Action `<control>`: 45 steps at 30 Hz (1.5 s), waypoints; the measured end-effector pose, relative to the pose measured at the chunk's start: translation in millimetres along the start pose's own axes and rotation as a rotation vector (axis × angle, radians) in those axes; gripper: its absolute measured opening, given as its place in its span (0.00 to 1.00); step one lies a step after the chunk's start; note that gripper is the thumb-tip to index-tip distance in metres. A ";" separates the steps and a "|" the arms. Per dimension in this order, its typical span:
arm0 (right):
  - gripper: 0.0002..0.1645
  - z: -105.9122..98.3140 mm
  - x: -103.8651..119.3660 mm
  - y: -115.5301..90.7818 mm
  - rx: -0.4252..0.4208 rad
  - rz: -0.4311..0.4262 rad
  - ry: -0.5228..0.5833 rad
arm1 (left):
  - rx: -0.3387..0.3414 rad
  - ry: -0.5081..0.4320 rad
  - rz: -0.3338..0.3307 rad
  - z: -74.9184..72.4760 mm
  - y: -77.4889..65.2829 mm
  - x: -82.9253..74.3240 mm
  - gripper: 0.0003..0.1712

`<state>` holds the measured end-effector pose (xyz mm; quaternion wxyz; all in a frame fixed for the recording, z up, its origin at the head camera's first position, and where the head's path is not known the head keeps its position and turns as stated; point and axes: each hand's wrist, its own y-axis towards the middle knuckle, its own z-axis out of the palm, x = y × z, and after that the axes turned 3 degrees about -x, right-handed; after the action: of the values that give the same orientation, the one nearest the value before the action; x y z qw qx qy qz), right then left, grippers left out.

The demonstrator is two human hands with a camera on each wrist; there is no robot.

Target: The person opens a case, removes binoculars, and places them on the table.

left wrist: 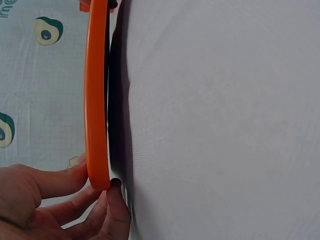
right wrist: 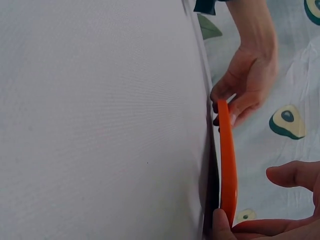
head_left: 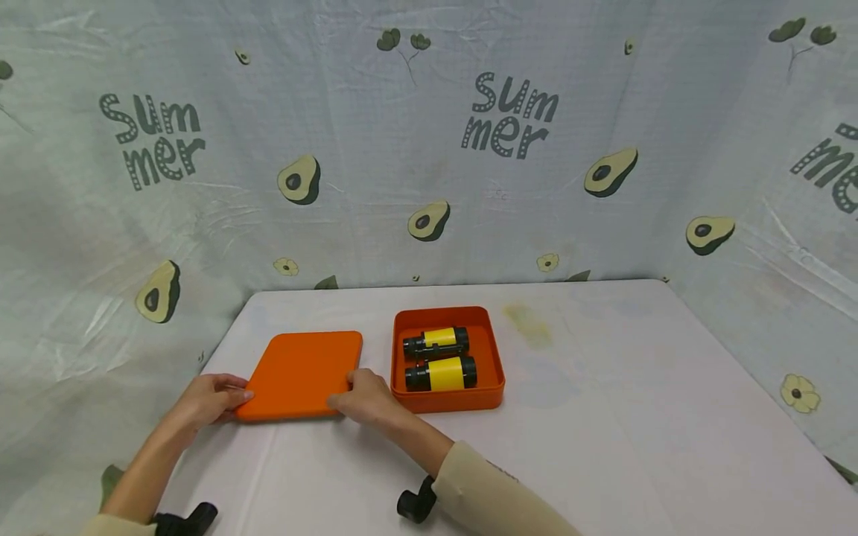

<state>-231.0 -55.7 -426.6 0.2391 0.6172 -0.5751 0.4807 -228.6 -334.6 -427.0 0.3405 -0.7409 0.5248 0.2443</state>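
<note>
At white table (head_left: 637, 387), left grip (head_left: 206, 400) pinching orange lid (head_left: 302, 372), right grip (head_left: 367, 398) pinching opposite side

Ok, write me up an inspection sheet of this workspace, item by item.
Surface: white table, with a yellowish stain beyond the box's right side.
Job's things: orange lid, top up, left of the open orange box; whether any edge rests on the table is unclear. Yellow-and-black binoculars, by their look, lie inside the box.
Clutter: nothing seen.
Hands: left hand grips the lid's near left corner; right hand holds it near the near right corner. Black gear at both wrists.
Cables: nothing seen.
Surroundings: pale, creased backdrop printed with avocados, flowers and "summer".
</note>
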 end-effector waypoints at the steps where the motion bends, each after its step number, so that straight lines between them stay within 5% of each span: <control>1: 0.36 0.4 -0.2 0.6 -0.001 0.000 -0.002 | -0.003 0.000 0.000 0.4 0.2 0.2 0.27; 25: 0.29 -0.3 -1.0 -0.9 0.009 0.013 -0.036 | -0.043 0.058 -0.044 8.3 1.9 -1.6 0.27; 32: 0.35 -0.9 -0.9 0.0 0.024 0.014 -0.037 | -0.035 0.064 -0.038 9.5 1.5 -1.6 0.28; 40: 0.39 -3.4 4.1 -4.5 0.036 -0.076 -0.046 | -0.041 0.095 -0.094 8.8 -4.4 -8.3 0.34; 45: 0.34 -10.8 10.4 -10.3 0.031 -0.151 -0.020 | -0.097 0.170 -0.047 9.8 -9.8 -19.1 0.36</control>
<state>-226.0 -49.2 -410.4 0.2591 0.6672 -0.5217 0.4641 -225.7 -313.3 -417.2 0.2641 -0.7867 0.5218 0.1978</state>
